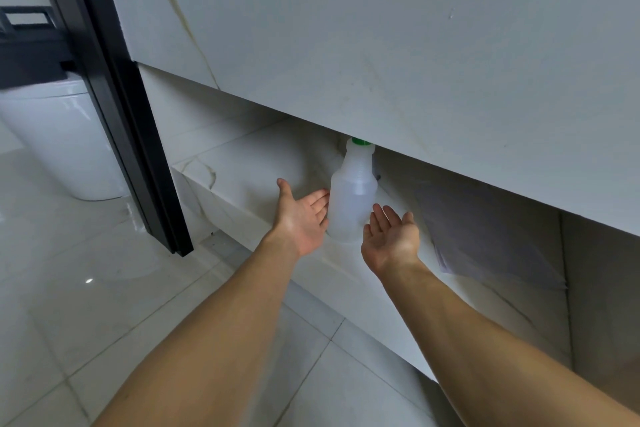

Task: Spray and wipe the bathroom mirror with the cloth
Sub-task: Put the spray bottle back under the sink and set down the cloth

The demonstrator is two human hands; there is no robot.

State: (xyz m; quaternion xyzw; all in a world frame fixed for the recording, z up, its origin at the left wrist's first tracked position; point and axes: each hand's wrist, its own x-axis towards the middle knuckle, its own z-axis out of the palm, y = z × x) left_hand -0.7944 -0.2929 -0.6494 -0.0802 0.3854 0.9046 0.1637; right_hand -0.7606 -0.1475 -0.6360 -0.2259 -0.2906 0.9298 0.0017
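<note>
Two bare forearms reach toward a translucent white plastic spray bottle with a green collar [353, 194] on the low marble shelf [242, 170] under a bathroom vanity.

The left hand [300, 218] lies palm-up with fingers [320, 199] straight and apart, touching or nearly touching the bottle's side; the right hand [389, 236] is cupped loosely just beside it, gripping nothing. The likely step is lifting the bottle: closing one hand round its ribbed neck and drawing it out low would clear the overhanging grey-white stone front panel [381, 45]. A pale grey folded cloth [485, 236] lies on the shelf to the right. Glossy white floor tiles [86, 288], a black door frame [114, 80] and a white toilet [65, 135] fill the left; no mirror is in view.
</note>
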